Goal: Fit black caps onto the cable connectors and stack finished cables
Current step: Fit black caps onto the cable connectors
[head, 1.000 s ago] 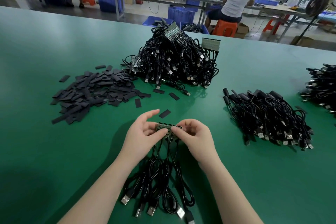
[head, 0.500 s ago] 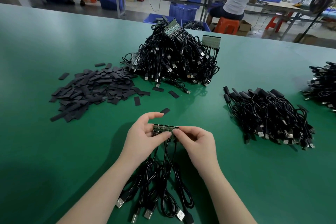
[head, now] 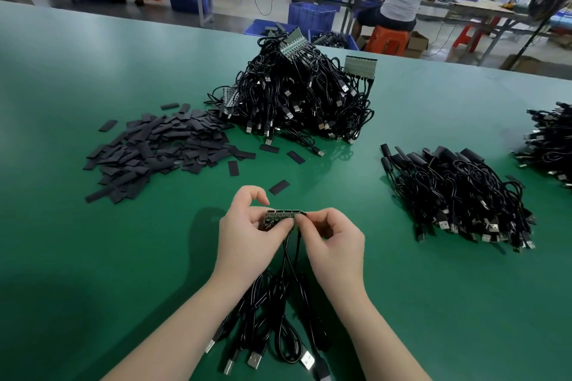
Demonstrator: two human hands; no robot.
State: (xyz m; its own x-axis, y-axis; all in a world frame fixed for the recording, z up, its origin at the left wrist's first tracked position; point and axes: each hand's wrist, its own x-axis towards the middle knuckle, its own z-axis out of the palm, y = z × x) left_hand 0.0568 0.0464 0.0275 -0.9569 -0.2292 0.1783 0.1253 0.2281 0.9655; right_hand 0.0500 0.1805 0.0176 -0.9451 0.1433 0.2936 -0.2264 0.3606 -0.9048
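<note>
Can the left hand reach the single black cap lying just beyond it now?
Probably yes: nothing lies between the left hand and that cap, but it grips the connector strip and must let go first.

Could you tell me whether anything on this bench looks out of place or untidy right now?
Only slightly: a few black caps lie loose on the green table, strayed from the main cap pile, one just beyond the left hand. Nothing looks damaged or spilled.

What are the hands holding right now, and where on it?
Both hands pinch the small circuit-board strip with cables attached: left hand on its left end, right hand on its right end.
</note>
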